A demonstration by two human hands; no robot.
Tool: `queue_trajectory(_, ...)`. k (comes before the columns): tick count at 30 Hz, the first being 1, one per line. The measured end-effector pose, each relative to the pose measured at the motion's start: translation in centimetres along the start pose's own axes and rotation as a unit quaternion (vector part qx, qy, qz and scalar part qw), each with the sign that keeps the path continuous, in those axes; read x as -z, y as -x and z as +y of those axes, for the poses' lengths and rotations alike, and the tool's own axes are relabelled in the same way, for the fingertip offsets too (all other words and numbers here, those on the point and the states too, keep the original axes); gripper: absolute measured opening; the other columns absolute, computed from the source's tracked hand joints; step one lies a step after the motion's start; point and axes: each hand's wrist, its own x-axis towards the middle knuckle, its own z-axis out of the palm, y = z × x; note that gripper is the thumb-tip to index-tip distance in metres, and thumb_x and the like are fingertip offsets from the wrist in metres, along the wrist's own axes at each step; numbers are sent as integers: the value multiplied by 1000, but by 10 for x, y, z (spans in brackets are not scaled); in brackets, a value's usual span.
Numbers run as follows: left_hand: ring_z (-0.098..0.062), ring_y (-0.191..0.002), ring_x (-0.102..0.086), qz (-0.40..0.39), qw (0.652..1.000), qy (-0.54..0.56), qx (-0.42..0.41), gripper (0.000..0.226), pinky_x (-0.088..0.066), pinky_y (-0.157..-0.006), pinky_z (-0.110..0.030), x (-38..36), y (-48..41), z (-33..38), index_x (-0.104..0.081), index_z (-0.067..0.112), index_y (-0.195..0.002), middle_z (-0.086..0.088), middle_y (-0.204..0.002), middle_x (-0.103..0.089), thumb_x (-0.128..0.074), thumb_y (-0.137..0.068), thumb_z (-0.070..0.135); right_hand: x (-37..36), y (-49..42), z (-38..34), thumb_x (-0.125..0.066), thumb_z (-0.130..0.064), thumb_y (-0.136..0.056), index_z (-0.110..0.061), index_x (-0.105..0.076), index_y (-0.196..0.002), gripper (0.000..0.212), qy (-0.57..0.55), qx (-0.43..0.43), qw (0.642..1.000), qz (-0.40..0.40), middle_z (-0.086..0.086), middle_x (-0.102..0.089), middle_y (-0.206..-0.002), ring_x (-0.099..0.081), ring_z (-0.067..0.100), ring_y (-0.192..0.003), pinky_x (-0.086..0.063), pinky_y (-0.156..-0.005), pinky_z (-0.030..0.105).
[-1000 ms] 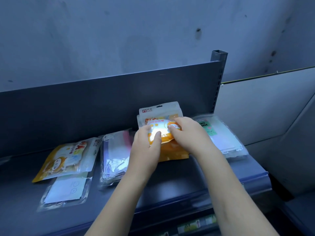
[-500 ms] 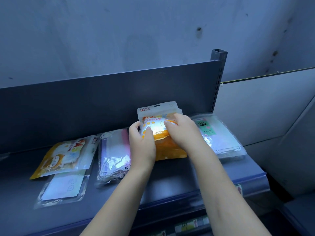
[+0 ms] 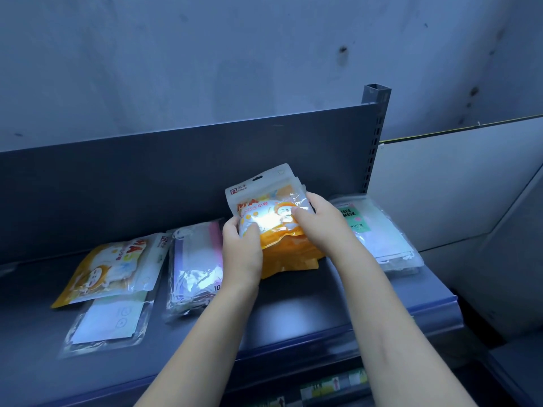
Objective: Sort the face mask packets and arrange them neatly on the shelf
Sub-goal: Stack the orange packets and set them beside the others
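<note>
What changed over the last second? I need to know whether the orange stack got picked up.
The orange stack lay flat under both hands; now its top edge is tilted up. The left hand slid to its left edge and grips it; the right hand grips the right side. The loose orange packet, pink-edged packet and green-label packet stayed put.
</note>
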Motion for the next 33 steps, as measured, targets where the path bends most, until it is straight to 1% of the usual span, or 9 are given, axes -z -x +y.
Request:
queue_trajectory(7,-16,-104,-73,-46,997,-47,-40,29,-62,-92,-44,4,1,2,-67,34,-119,7,-114,-76,-50,-100,20,-5,5,5,-47,-24,-96,-28,-60,-118,27,5,-16,1000,12,-2,-66,-118,-64,21,-103,-57,-84,40)
queue_trajectory(12,-17,-111,-72,-87,993,-68,-30,45,-60,-97,-46,8,-4,3,-66,32,-133,8,-121,-76,-51,-91,32,-7,5,3,-44,-11,-94,-22,-61,-119,31,-31,-62,997,19,0,-66,-114,-63,20,-95,-50,-65,32)
queue_trajectory(15,-18,-112,-72,-100,993,-65,-3,48,-59,-99,-48,8,-7,5,-64,36,-137,7,-125,-74,-52,-90,34,-3,3,2,-44,-17,-96,-24,-61,-116,27,-41,-74,996,10,1,-69,-111,-66,23,-96,-53,-67,34)
queue_trajectory(18,-22,-106,-75,-100,994,-41,19,35,-62,-94,-50,7,-11,8,-71,33,-126,2,-118,-78,-55,-95,29,1,-3,-1,-48,-33,-92,-30,-64,-114,27,-67,-96,993,-16,-1,-72,-107,-72,27,-98,-64,-82,51)
queue_trajectory(20,-22,-102,-77,-92,995,-27,29,31,-64,-89,-47,6,-12,11,-73,33,-122,2,-114,-79,-55,-97,28,3,-11,-1,-50,-40,-89,-29,-63,-115,30,-79,-113,990,-39,1,-72,-109,-73,29,-100,-64,-81,58)
queue_trajectory(23,-19,-97,-76,-84,996,-24,34,25,-66,-80,-41,4,-13,17,-72,35,-113,3,-109,-78,-54,-99,26,3,-22,3,-54,-49,-84,-29,-59,-121,42,-72,-134,986,-62,3,-71,-112,-74,31,-102,-63,-84,60)
queue_trajectory(26,-20,-96,-74,-75,995,-46,42,21,-65,-83,-44,3,-14,22,-70,36,-99,5,-102,-76,-52,-99,26,1,-24,3,-57,-50,-82,-28,-55,-126,50,-86,-155,981,-79,6,-71,-114,-74,32,-101,-64,-81,59)
queue_trajectory(29,-24,-95,-75,-73,994,-66,54,20,-65,-84,-49,4,-14,26,-72,32,-100,0,-101,-77,-53,-96,29,0,-24,-2,-57,-45,-78,-26,-56,-123,49,-82,-173,978,-83,9,-71,-113,-74,33,-100,-64,-83,59)
queue_trajectory(33,-20,-81,-66,-58,991,-102,64,18,-54,-59,-29,5,-14,31,-66,22,-95,-2,-93,-68,-48,-99,23,-3,-19,-4,-56,-49,-75,-23,-55,-125,56,-51,-181,979,-74,9,-68,-113,-71,34,-102,-63,-85,58)
